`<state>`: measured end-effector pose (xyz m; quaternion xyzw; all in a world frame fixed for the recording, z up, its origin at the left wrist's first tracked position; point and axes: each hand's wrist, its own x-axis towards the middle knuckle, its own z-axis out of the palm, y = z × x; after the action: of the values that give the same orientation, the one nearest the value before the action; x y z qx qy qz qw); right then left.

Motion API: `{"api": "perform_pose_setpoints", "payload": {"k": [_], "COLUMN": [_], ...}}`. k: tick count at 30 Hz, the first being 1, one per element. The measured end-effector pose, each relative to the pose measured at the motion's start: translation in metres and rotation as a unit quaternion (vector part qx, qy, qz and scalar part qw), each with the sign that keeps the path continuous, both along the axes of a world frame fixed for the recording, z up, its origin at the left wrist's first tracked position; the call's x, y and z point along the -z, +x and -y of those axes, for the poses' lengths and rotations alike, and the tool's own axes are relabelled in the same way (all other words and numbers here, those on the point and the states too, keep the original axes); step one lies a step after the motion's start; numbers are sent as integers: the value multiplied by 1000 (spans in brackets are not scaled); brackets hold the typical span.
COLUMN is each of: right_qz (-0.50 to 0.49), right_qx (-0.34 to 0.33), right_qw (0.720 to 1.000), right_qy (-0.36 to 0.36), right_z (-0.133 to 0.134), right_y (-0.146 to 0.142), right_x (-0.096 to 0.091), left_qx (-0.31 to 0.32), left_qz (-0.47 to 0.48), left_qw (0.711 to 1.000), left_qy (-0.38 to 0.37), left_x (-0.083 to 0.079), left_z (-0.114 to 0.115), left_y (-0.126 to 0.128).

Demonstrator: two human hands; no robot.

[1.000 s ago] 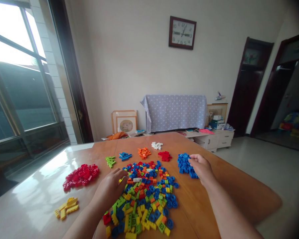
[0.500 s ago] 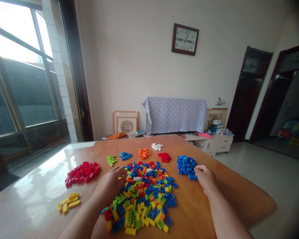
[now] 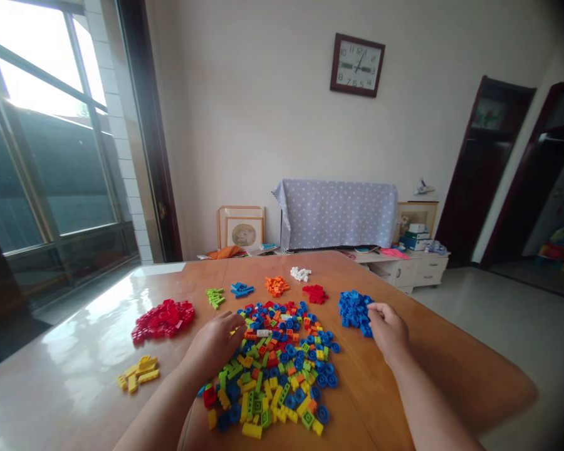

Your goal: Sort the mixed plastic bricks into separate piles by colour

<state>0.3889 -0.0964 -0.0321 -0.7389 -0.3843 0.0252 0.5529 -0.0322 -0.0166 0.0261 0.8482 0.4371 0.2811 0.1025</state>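
My left hand (image 3: 219,341) hangs over the left edge of a mixed heap of toy building bricks (image 3: 277,369). Its fingers are loosely bent, with a gap between them and the thumb, and nothing shows in it. My right hand (image 3: 389,332) is at the right side of a pile of blue bricks (image 3: 354,309). Its thumb and fingers are pinched together, and whatever may lie between them is hidden. The heap mixes yellow, green, orange, red and white bricks with round blue pieces.
Sorted piles lie around the heap: red bricks (image 3: 164,321), yellow bricks (image 3: 140,374), green bricks (image 3: 215,297), long blue bricks (image 3: 241,289), orange bricks (image 3: 276,286), white bricks (image 3: 301,274) and small red bricks (image 3: 315,294). All rest on a glossy wooden table (image 3: 432,351). A white cabinet (image 3: 423,274) stands behind.
The view has shifted slightly, so the scene sits a little to the right. Both hands stay by the same piles, and the bricks look unchanged.
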Motion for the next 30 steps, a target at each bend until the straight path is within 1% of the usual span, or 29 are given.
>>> {"api": "perform_pose_setpoints", "payload": {"k": [2, 4, 6, 7, 9, 11, 13, 15, 18, 23, 26, 28, 30], "right_qz": [14, 37, 110, 148, 210, 251, 284, 304, 317, 324, 327, 331, 338], "right_qx": [-52, -118, -230, -282, -375, -435, -484, -496, -487, -490, -496, -501, -505], "right_qw": [999, 992, 966, 945, 893, 843, 793, 772, 772, 763, 758, 757, 755], "right_qy": [-7, -17, -43, -69, -131, -192, -237, -255, -257, -271, -270, -258, -246], "right_z": [-3, -1, 9, 17, 36, 55, 67, 70, 63, 44, 35, 29, 22], "right_y": [-17, -40, -67, -81, -107, -127, -141, -148, -154, -163, -173, -181, -189], "right_x": [-6, -14, -22, -26, -30, -29, -27, -24, -23, -25, -27, -27, -28], "left_qx": [2, 3, 0, -3, -13, -30, -55, -76, -93, -77, -62, -46, -26], "left_qz": [-2, -11, -23, -30, -40, -45, -53, -65, -81, -82, -76, -68, -59], "left_qw": [1000, 1000, 1000, 1000, 999, 998, 997, 995, 992, 991, 990, 992, 996], "left_qy": [-2, -2, 3, 6, 12, 17, 19, 11, -19, -71, -100, -91, -63], "left_x": [-1, -1, 0, 1, 4, 6, 8, 11, 20, 42, 53, 57, 60], "left_z": [1, 0, -2, -3, -5, -7, -7, -7, -9, -21, -25, -25, -25], "left_y": [0, -2, -4, -6, -8, -10, -10, -10, -8, -6, -4, -3, -3]}}
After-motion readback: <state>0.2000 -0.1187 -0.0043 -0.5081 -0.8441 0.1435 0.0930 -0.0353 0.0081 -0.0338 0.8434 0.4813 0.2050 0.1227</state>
